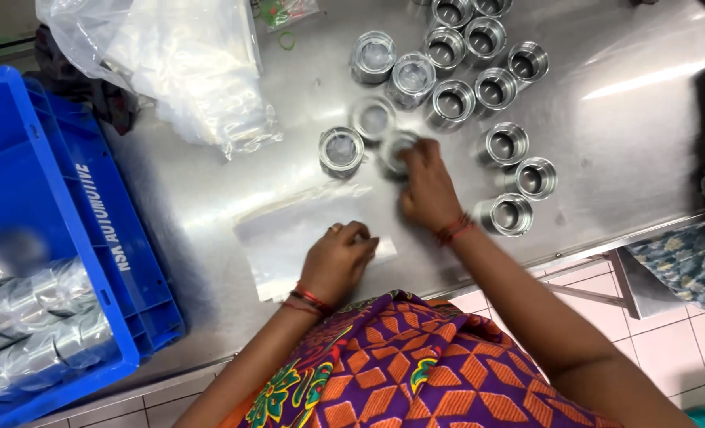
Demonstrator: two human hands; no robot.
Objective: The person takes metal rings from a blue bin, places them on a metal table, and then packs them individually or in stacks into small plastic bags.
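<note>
Patterned purple and orange cloth (416,372) at the near edge sits closest to the lens; from there, left to right: a blue crate (67,206) hangs past the left edge of the steel tabletop (630,127), stacked with bagged metal rings (32,329); a heap of clear plastic bags (186,63) lies toward the far left corner; a flat clear bag (289,234) lies near the front edge, and the left hand (337,261) presses on its right end, fingers curled closed on the plastic; just beyond, the right hand (425,190) closes around a blurred metal ring (396,150) near the middle of the tabletop, beside two capped rings (341,150); open rings (504,143) spread toward the right edge. Judging from this, the bag's mouth wants pinning firmly while the ring is lifted squarely, clear of its neighbours, so none is knocked or rolls off the front edge.
</note>
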